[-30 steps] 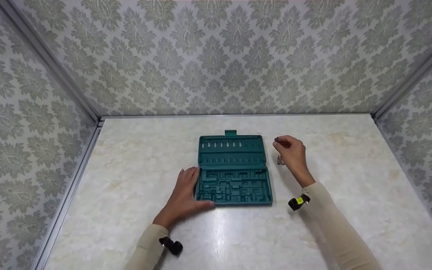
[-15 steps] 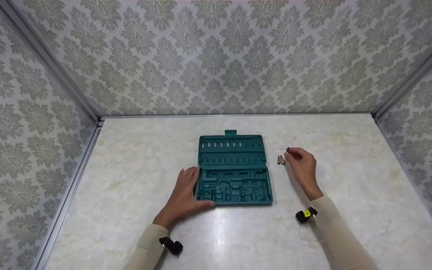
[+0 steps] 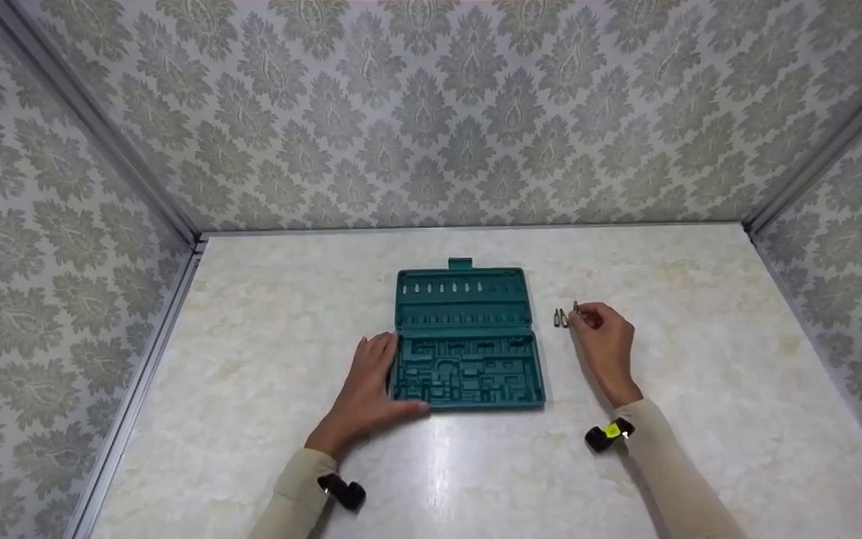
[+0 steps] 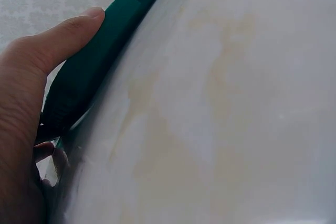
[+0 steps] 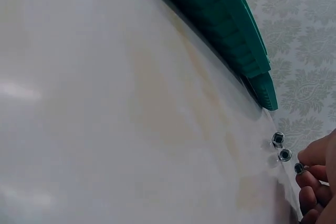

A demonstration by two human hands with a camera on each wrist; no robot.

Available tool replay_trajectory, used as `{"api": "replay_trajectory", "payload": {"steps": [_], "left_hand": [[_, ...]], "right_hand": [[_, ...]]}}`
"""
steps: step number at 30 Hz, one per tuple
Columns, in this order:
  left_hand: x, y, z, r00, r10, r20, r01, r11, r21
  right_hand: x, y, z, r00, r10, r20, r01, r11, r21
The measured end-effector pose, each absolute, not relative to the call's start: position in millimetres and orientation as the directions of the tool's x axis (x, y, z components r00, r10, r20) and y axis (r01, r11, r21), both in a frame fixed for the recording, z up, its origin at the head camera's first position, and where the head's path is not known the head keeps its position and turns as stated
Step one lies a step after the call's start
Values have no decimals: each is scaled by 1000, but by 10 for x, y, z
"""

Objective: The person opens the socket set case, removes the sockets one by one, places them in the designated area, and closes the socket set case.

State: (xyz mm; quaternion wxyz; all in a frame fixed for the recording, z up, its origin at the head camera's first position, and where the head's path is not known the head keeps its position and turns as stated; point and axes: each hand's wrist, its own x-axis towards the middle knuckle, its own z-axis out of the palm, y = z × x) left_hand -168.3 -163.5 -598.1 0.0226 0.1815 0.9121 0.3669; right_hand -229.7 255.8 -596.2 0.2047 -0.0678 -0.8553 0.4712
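Observation:
An unfolded green plastic tool case [image 3: 465, 370] lies mid-table in the head view, its moulded compartments facing up. My left hand [image 3: 364, 385] rests against its near left corner, fingers along the left side and the straight thumb [image 4: 79, 32] along the front edge. To the right of the case, my right hand [image 3: 607, 344] pinches a small metal socket [image 5: 299, 168] between thumb and fingertips. Close to the pinched piece are two similar sockets [image 5: 278, 139] side by side on the table; the right wrist view shows square holes in their ends.
Several small light-coloured bits [image 3: 441, 288] occupy a row in the case's far half, leaving bare slots at its right end. The case's latch tab [image 3: 460, 263] sticks out at the back. Patterned walls [image 3: 431, 112] enclose the marbled table [image 3: 266, 299].
My right hand has moved right and toward me, bringing its socket from beside the case's far half down next to the two other sockets. The left hand and the case stay put.

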Motion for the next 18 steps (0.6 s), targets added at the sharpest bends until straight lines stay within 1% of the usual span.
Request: {"api": "replay_trajectory", "payload": {"steps": [7,13,18], "left_hand": [[-1658,-1632,-5955,-938,338,74,296,674,676],[-1666,-1636,-5969,-939,336,71,292,674,679],[-1662,-1635,-5985,-945,325,45,266,677,687]], "right_hand": [[-2247,2526,-5955,-902,325,284,-38,596,-802],[-2270,2498,-5952,-911,334,243,19,621,-783],[-2276,2490,-5941,-916,331,226,38,634,-773]]}}
